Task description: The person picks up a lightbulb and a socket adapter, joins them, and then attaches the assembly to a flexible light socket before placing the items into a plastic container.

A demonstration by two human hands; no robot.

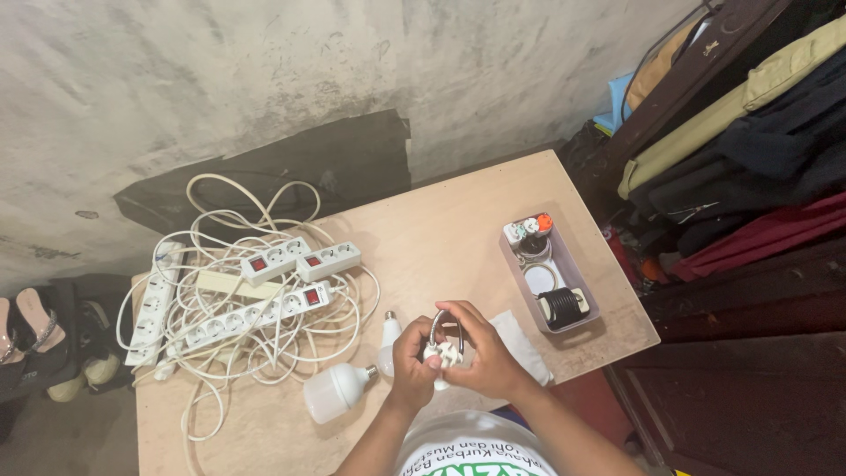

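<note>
Both of my hands meet over the near edge of the wooden table (458, 229). My left hand (411, 357) and my right hand (485, 353) together hold a small white plug-like fitting (443, 353) with a dark metal loop (438, 323) rising from it. Fingers hide most of the fitting. Just left of my left hand lie two white light bulbs: a large one (335, 390) on its side and a smaller one (388, 339). A white cloth (522, 342) lies under my right hand.
A tangle of white power strips with red switches and their cables (247, 291) covers the left of the table. A narrow grey tray (589, 304) at the right holds small electrical parts and a black plug. Folded clothes (749, 132) are stacked at the right, sandals (35, 326) on the floor at the left.
</note>
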